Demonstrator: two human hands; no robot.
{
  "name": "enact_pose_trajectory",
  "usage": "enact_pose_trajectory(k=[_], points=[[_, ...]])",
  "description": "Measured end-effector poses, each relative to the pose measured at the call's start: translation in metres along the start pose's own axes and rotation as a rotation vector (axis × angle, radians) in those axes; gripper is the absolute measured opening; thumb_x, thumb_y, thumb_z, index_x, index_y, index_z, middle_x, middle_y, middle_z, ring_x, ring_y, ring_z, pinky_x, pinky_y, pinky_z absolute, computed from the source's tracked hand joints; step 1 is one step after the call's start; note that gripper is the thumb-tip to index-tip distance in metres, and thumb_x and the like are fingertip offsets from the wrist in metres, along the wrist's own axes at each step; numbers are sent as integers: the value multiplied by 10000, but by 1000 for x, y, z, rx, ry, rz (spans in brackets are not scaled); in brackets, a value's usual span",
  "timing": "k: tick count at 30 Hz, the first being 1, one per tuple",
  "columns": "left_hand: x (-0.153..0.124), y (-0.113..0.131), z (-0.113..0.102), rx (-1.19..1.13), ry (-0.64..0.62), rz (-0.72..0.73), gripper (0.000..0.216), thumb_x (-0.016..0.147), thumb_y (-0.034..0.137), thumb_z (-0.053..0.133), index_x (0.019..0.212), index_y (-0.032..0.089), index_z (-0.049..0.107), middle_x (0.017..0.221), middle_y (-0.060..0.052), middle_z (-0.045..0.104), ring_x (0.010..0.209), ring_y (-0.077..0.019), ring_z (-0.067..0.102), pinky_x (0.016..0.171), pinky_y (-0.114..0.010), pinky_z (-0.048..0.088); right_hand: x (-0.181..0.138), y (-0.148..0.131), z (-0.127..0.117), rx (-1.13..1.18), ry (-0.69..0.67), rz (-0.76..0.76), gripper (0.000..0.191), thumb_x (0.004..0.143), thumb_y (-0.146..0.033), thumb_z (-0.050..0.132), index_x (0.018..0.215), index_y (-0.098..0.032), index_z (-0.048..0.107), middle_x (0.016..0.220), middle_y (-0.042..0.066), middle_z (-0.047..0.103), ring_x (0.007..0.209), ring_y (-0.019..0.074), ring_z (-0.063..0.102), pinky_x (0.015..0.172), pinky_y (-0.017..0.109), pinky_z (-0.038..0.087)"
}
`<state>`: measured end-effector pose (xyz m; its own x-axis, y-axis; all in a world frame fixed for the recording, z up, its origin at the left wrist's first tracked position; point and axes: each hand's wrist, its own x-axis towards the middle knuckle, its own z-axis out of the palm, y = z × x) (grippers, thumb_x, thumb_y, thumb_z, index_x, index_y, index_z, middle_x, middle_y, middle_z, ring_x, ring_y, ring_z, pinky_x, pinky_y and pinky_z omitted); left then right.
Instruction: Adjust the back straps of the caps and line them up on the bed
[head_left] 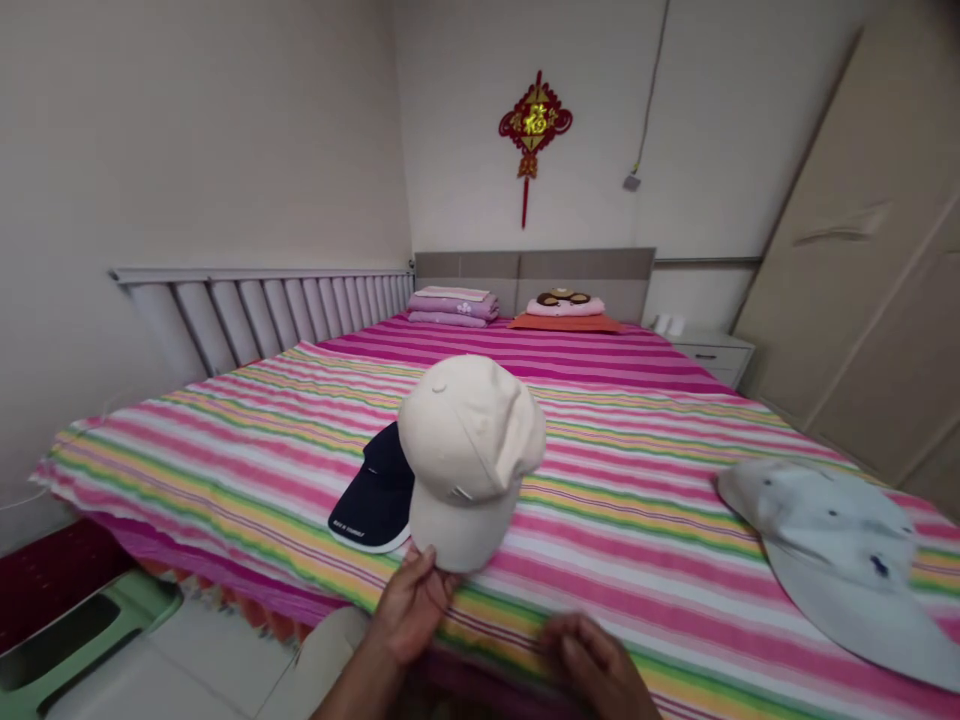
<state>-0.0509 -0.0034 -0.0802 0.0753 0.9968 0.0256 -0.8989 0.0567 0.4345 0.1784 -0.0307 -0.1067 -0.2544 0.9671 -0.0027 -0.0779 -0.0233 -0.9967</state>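
A cream baseball cap [469, 430] is held up over the near side of the bed, its brim pointing down toward me. My left hand [420, 600] is closed on the brim's lower edge, thumb on top. Partly behind it, a navy cap [375, 495] with white lettering on its brim lies on the striped sheet. My right hand [589, 655] is low over the bed's front edge, apart from the caps. Its fingers look curled but are smeared by motion. Off to the right, a pale grey-blue cap [832, 540] with a small dark emblem rests on the sheet.
A striped sheet [262, 440] covers the bed. Folded purple bedding [454, 305] and a pink and orange stack [566, 312] sit by the headboard [585, 275]. A white rail [285, 300] runs along the left. A green stool [97, 630] stands at lower left.
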Motion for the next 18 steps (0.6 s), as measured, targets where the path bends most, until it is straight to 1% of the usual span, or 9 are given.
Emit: enact_pose_trajectory(k=[1, 2, 3, 5, 7, 10, 13, 15, 18], points=[[-6, -14, -4, -31, -34, -53, 373, 796, 26, 453, 974, 291, 645, 967, 17, 696, 885, -128, 638, 769, -230, 509, 9, -18, 0, 171, -10, -39, 400, 635, -553, 635, 816, -197, 640, 835, 63, 678, 819, 229, 612, 745, 347, 463], [-11, -27, -8, -60, -64, -107, 338, 797, 43, 462, 923, 280, 667, 989, 19, 689, 923, -137, 625, 800, -244, 500, 17, -37, 1, 297, -12, -63, 437, 661, -545, 620, 933, -203, 626, 956, 86, 669, 910, 229, 596, 817, 360, 437], [-16, -38, -12, -84, -89, -154, 312, 795, 57, 473, 883, 273, 681, 1006, 23, 682, 946, -144, 617, 817, -253, 493, 23, -56, 2, 423, -9, -94, 466, 675, -549, 604, 989, -204, 611, 997, 95, 660, 921, 224, 594, 829, 366, 432], [-25, -57, -19, -116, -110, -234, 280, 781, 66, 498, 819, 259, 696, 994, 30, 686, 961, -145, 610, 848, -252, 476, 33, -86, 6, 655, 27, -124, 396, 689, -525, 606, 933, -214, 629, 953, 68, 678, 873, 203, 609, 781, 336, 460], [-32, -69, -24, -117, -85, -288, 258, 752, 52, 531, 787, 241, 703, 954, 25, 698, 956, -139, 611, 888, -247, 448, 37, -102, 9, 811, 90, -134, 291, 678, -437, 656, 868, -217, 651, 865, 33, 703, 837, 194, 618, 746, 315, 481], [-42, -78, -28, -68, -32, -320, 249, 659, 31, 618, 809, 213, 701, 937, -5, 703, 961, -169, 609, 947, -291, 402, 36, -104, 13, 887, 171, -125, 212, 659, -262, 699, 863, -214, 667, 801, 3, 719, 798, 174, 632, 738, 282, 490], [-48, -76, -32, -22, -26, -368, 278, 607, 68, 673, 858, 187, 691, 950, -45, 699, 952, -219, 612, 948, -350, 394, 28, -97, 10, 900, 226, -114, 169, 635, -192, 711, 799, -215, 678, 775, -14, 724, 746, 151, 642, 709, 243, 496], [-47, -68, -36, -29, -17, -370, 236, 653, 132, 660, 884, 178, 684, 970, -57, 693, 953, -226, 611, 941, -358, 394, 21, -94, 6, 922, 257, -100, 184, 602, -193, 736, 775, -221, 681, 771, -17, 727, 736, 145, 645, 698, 229, 498], [-36, -48, -40, -61, -30, -338, 177, 774, 207, 558, 897, 185, 684, 968, -36, 695, 931, -171, 622, 929, -282, 395, 12, -92, -2, 914, 269, -79, 274, 568, -200, 760, 829, -228, 682, 752, -14, 727, 722, 162, 652, 712, 262, 506]])
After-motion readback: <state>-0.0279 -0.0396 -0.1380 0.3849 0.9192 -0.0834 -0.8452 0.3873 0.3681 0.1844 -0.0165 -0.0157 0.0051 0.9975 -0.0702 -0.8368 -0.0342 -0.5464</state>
